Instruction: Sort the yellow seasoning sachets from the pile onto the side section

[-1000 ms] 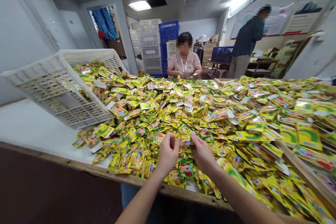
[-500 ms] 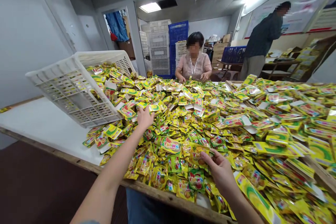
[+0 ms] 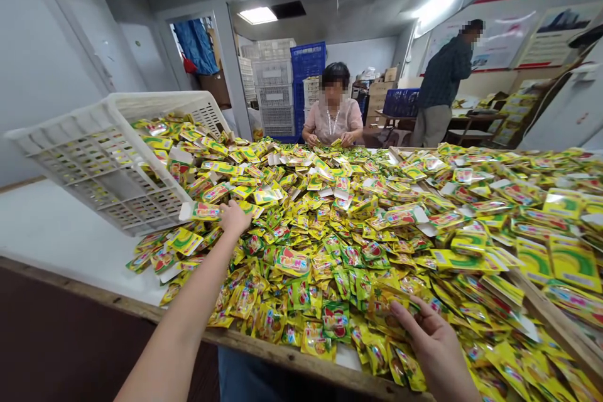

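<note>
A huge heap of yellow foil sachets (image 3: 330, 245) with green and red print covers the table. My left hand (image 3: 234, 218) reaches over the heap's left side, its fingertips pinching the end of a sachet with a white tab (image 3: 200, 211). That sachet lies just in front of a tipped white plastic crate (image 3: 94, 163), which spills sachets from its open side. Near the lower right, my right hand (image 3: 433, 345) hovers over the sachets, thumb and fingers apart, touching a sachet (image 3: 389, 297).
The white table top (image 3: 66, 232) has a wooden front edge (image 3: 141, 308). Across the heap a seated co-worker (image 3: 332, 116) has both hands at the sachets. Another person (image 3: 445, 81) stands at the back right. Stacked white crates (image 3: 273, 88) and blue crates (image 3: 307, 63) stand behind.
My hands have moved apart from the middle of the heap. The left went up and left onto the tabbed sachet, and the right went down and right. The view has shifted slightly.
</note>
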The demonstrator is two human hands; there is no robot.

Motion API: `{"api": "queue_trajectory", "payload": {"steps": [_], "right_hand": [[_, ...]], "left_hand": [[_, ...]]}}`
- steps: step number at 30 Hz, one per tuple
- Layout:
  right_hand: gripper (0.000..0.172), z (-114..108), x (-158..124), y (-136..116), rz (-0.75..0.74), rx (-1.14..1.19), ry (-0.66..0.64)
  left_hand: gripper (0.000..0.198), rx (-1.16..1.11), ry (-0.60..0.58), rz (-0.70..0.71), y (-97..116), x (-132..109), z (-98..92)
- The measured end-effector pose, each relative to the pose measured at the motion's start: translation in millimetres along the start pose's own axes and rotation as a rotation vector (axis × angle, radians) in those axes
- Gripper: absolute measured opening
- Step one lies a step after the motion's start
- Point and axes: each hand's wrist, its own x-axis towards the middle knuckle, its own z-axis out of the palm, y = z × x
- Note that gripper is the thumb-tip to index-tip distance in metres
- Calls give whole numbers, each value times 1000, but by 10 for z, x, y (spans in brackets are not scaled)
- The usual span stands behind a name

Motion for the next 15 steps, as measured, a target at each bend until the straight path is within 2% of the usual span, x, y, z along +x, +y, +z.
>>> {"api": "queue_trajectory", "payload": {"steps": [4, 8, 10, 12, 15], "right_hand": [[50, -22, -52, -21, -14, -18, 32], [46, -61, -51, -35, -63, -21, -2], [44, -78, -31, -61, -116, -53, -18], [45, -65, -18, -120, -200, -86, 0], [43, 42, -42, -262, -338, -130, -25]], "left_hand": [[48, -57, -10, -40, -68, -20, -48], [73, -162, 23, 133, 44, -202, -135], [76, -226, 58, 293, 143, -466, -161], [73, -281, 57, 471, 218, -859, -147], [64, -341, -42, 777, 227, -1552, -51]]}}
